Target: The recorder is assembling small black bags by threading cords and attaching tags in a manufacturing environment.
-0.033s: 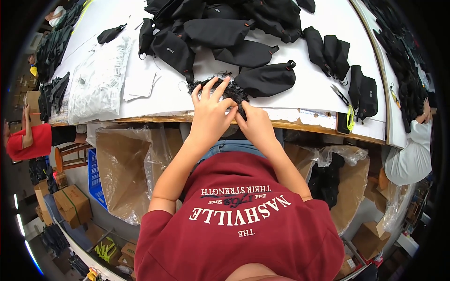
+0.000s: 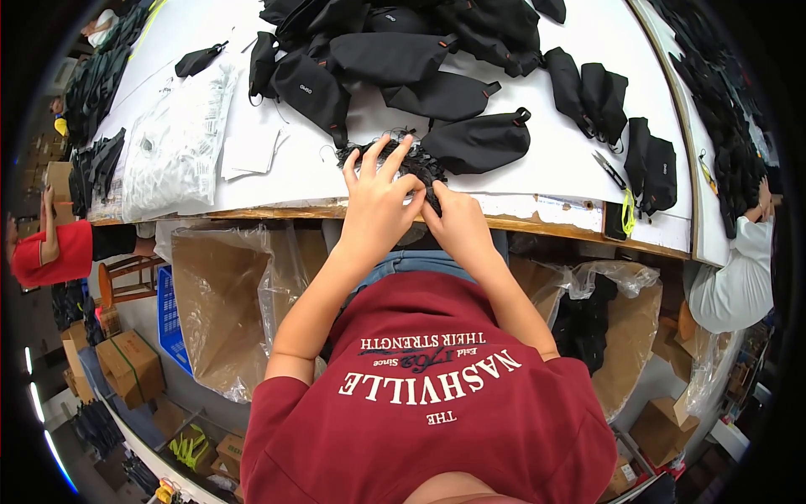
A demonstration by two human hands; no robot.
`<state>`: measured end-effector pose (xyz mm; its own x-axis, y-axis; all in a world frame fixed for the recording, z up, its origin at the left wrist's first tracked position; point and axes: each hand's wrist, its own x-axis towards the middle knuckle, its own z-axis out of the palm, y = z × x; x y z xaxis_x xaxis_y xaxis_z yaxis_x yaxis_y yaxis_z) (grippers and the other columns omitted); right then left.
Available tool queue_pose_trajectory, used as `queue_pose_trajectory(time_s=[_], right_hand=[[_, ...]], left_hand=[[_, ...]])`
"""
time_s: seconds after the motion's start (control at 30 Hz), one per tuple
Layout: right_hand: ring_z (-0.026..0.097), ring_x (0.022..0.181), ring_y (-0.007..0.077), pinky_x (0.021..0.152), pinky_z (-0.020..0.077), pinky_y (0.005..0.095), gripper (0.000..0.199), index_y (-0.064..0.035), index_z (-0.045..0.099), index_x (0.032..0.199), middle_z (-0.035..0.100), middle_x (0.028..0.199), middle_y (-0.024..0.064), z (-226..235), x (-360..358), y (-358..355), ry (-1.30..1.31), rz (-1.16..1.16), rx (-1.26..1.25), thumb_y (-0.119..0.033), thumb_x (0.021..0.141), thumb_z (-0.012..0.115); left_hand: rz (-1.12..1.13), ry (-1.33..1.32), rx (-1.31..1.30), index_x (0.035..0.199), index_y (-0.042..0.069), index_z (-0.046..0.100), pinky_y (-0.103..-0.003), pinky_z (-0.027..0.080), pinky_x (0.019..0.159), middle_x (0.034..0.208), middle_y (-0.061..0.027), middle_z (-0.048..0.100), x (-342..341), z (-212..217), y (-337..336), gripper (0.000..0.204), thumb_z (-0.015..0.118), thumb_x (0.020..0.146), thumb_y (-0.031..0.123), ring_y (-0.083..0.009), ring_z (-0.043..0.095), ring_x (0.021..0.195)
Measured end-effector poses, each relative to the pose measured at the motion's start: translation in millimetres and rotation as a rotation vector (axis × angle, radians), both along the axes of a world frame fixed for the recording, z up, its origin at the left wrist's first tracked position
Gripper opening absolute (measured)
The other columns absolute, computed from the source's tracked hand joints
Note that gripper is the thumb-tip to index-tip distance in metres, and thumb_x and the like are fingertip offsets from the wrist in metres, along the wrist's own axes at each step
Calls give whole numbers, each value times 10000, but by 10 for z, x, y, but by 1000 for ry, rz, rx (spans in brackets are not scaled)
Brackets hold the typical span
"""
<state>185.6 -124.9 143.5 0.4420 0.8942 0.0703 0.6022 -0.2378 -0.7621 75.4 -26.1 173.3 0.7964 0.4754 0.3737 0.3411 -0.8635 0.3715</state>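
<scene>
A tangled heap of thin black cords (image 2: 393, 158) lies at the table's near edge. My left hand (image 2: 379, 202) rests over its near side, some fingers spread across the cords while thumb and forefinger pinch together; what sits in that pinch is too small to make out. Close beside it, my right hand (image 2: 460, 225) has thumb and finger closed on a small black cord piece (image 2: 433, 198). Just beyond my right hand lies a black zip-less looking fabric pouch (image 2: 478, 144) with an end loop. Another black pouch (image 2: 311, 94) lies beyond the heap to the left.
More black pouches (image 2: 390, 59) are piled on the white table (image 2: 302, 181). A clear plastic bag (image 2: 172, 143) and white paper slips (image 2: 250, 155) lie left; snips (image 2: 610, 170) lie right. Plastic-lined cartons (image 2: 222, 294) flank my lap. A person in red (image 2: 54, 254) is far left.
</scene>
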Motion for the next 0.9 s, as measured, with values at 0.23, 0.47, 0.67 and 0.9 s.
queue_pose_trajectory(time_s=[0.23,0.47,0.67,0.9], right_hand=[[541,596,379,555,425,404,193,25,522,854,556,674,216,181,64,-28,114,161,79,-160,872,577],[529,523,158,504,394,270,271,-6,524,794,555,608,58,213,151,-124,698,242,170,-229,948,521],[470,528,64,488,372,213,260,-50,523,802,525,602,15,223,129,-158,1400,335,193,-244,970,481],[496,532,72,503,407,246,178,-3,552,798,540,606,12,467,95,-236,432,366,179,-135,918,559]], left_hand=[[123,-141,-79,727,100,587,-526,203,1047,1314,-85,521,-5,53,113,109,675,681,146,-325,394,1254],[-17,-116,-356,766,51,598,-395,334,1012,1298,-75,544,-65,80,141,102,652,690,92,-295,430,1228],[-79,-276,-671,794,65,612,-374,334,988,1208,-62,589,-50,90,148,120,664,702,121,-255,481,1150],[-291,-378,-1506,772,55,586,-359,331,1002,1237,-120,546,-83,43,116,75,609,780,126,-204,495,1127]])
